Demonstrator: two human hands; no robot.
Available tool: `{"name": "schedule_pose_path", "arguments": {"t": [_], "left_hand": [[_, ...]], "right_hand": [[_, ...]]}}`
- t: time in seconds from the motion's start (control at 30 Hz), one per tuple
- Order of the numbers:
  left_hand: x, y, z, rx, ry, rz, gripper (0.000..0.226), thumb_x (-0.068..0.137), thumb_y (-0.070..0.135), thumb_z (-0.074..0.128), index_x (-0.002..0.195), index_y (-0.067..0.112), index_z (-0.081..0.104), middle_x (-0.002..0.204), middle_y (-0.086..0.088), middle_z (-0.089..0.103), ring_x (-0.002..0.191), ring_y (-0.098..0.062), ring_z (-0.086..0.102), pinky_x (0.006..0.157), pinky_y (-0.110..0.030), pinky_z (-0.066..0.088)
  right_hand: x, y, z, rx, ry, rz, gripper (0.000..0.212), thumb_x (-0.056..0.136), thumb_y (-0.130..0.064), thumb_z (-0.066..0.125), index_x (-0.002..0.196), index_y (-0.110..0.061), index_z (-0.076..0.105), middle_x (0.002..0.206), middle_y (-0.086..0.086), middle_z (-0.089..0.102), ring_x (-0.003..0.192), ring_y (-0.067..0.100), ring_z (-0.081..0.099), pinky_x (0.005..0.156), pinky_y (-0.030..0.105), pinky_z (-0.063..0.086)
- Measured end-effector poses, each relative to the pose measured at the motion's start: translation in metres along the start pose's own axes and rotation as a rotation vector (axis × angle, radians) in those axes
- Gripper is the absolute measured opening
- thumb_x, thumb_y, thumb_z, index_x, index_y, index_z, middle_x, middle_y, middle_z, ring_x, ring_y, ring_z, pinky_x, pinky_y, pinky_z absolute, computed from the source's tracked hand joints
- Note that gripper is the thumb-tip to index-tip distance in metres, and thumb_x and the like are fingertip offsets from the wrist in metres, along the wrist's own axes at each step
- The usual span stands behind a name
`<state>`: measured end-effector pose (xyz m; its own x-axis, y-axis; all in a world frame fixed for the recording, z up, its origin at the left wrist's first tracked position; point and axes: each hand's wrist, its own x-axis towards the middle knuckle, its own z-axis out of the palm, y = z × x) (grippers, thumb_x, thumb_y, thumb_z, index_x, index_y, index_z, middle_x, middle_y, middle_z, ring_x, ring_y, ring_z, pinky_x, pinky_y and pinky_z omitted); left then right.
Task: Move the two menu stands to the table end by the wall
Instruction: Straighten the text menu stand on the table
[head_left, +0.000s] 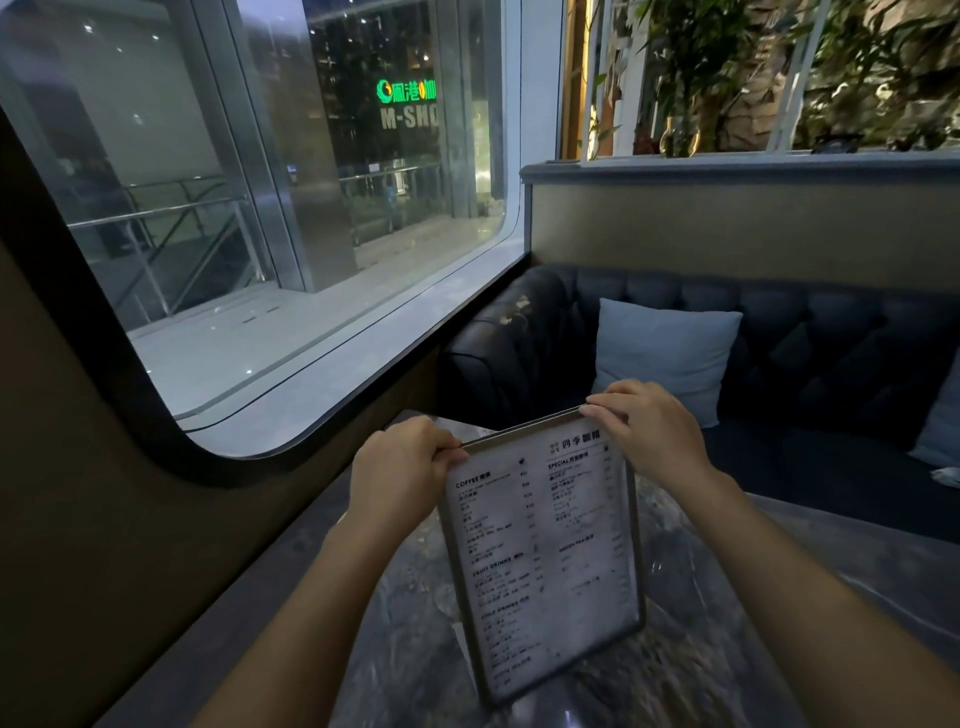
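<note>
A menu stand (540, 561), a white printed sheet in a grey metal frame, stands upright over the dark marbled table (691, 670), its printed face toward me. A second edge shows along its top, so it may be two stands held together; I cannot tell. My left hand (400, 467) grips the top left corner. My right hand (644, 426) pinches the top right corner. The lower edge sits at or just above the tabletop. The wall with the big window (260, 234) runs along the table's left side.
A dark tufted sofa (810, 332) faces me across the table, with a pale blue cushion (665, 348) on it and another at the right edge. A ledge with plants (691, 67) runs behind the sofa. The window sill (332, 395) borders the table's far left.
</note>
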<state>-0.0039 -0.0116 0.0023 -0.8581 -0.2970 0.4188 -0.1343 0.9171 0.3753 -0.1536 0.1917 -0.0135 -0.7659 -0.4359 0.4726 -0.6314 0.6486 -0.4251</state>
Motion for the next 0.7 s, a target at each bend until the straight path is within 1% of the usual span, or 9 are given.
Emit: {"name": "schedule_pose_path", "arguments": {"t": [0.03, 0.1, 0.13, 0.2, 0.3, 0.43, 0.57, 0.7], "left_hand": [[0.003, 0.0, 0.002, 0.004, 0.012, 0.009, 0.017, 0.085, 0.028, 0.059, 0.091, 0.019, 0.072, 0.084, -0.002, 0.064, 0.084, -0.026, 0.059, 0.068, -0.036, 0.044], [0.009, 0.001, 0.008, 0.001, 0.039, 0.023, 0.015, 0.085, 0.025, 0.06, 0.09, 0.018, 0.072, 0.075, 0.002, 0.055, 0.08, -0.028, 0.058, 0.065, -0.033, 0.038], [0.013, 0.001, 0.01, 0.001, 0.046, 0.027, 0.015, 0.085, 0.024, 0.06, 0.09, 0.018, 0.072, 0.074, 0.002, 0.052, 0.079, -0.029, 0.058, 0.065, -0.032, 0.035], [0.021, 0.002, 0.015, 0.011, 0.045, 0.032, 0.016, 0.085, 0.023, 0.059, 0.092, 0.017, 0.072, 0.078, -0.002, 0.059, 0.08, -0.029, 0.058, 0.067, -0.032, 0.036], [0.032, 0.005, 0.022, -0.015, 0.033, 0.05, 0.018, 0.086, 0.025, 0.059, 0.094, 0.015, 0.071, 0.085, -0.006, 0.066, 0.081, -0.03, 0.059, 0.071, -0.037, 0.042], [0.047, 0.014, 0.029, -0.055, -0.016, 0.081, 0.02, 0.085, 0.026, 0.06, 0.097, 0.015, 0.071, 0.094, -0.005, 0.068, 0.088, -0.028, 0.061, 0.078, -0.039, 0.044], [0.056, 0.018, 0.037, -0.073, -0.036, 0.111, 0.02, 0.084, 0.027, 0.061, 0.098, 0.016, 0.071, 0.094, -0.005, 0.069, 0.089, -0.028, 0.061, 0.077, -0.039, 0.044], [0.058, 0.017, 0.04, -0.089, -0.031, 0.114, 0.019, 0.084, 0.028, 0.062, 0.097, 0.018, 0.071, 0.094, -0.004, 0.07, 0.088, -0.027, 0.061, 0.075, -0.038, 0.044]], "right_hand": [[-0.002, 0.002, -0.002, -0.015, 0.004, 0.007, 0.028, 0.087, -0.04, 0.051, 0.102, -0.023, 0.068, 0.103, 0.0, 0.065, 0.095, 0.02, 0.053, 0.073, 0.031, 0.037], [-0.005, 0.004, -0.007, -0.042, 0.014, 0.025, 0.027, 0.087, -0.04, 0.051, 0.102, -0.024, 0.068, 0.103, -0.001, 0.066, 0.095, 0.019, 0.053, 0.071, 0.03, 0.036], [-0.006, 0.005, -0.009, -0.049, 0.022, 0.038, 0.027, 0.087, -0.04, 0.052, 0.101, -0.024, 0.069, 0.102, -0.001, 0.066, 0.094, 0.02, 0.053, 0.07, 0.03, 0.036], [-0.01, 0.006, -0.014, -0.055, 0.047, 0.067, 0.026, 0.086, -0.04, 0.053, 0.099, -0.024, 0.07, 0.098, 0.0, 0.066, 0.092, 0.02, 0.052, 0.068, 0.03, 0.035], [-0.021, 0.01, -0.021, -0.088, 0.093, 0.1, 0.024, 0.086, -0.039, 0.054, 0.094, -0.023, 0.071, 0.091, 0.0, 0.065, 0.085, 0.017, 0.049, 0.065, 0.03, 0.032], [-0.039, 0.017, -0.031, -0.106, 0.13, 0.127, 0.023, 0.085, -0.037, 0.057, 0.091, -0.02, 0.072, 0.086, 0.001, 0.065, 0.084, 0.021, 0.051, 0.066, 0.034, 0.039], [-0.051, 0.019, -0.036, -0.124, 0.173, 0.131, 0.022, 0.085, -0.033, 0.059, 0.085, -0.016, 0.072, 0.083, 0.005, 0.066, 0.081, 0.024, 0.054, 0.064, 0.036, 0.044], [-0.054, 0.019, -0.036, -0.123, 0.191, 0.134, 0.023, 0.084, -0.033, 0.059, 0.085, -0.015, 0.072, 0.083, 0.005, 0.065, 0.081, 0.022, 0.053, 0.062, 0.033, 0.039]]}}
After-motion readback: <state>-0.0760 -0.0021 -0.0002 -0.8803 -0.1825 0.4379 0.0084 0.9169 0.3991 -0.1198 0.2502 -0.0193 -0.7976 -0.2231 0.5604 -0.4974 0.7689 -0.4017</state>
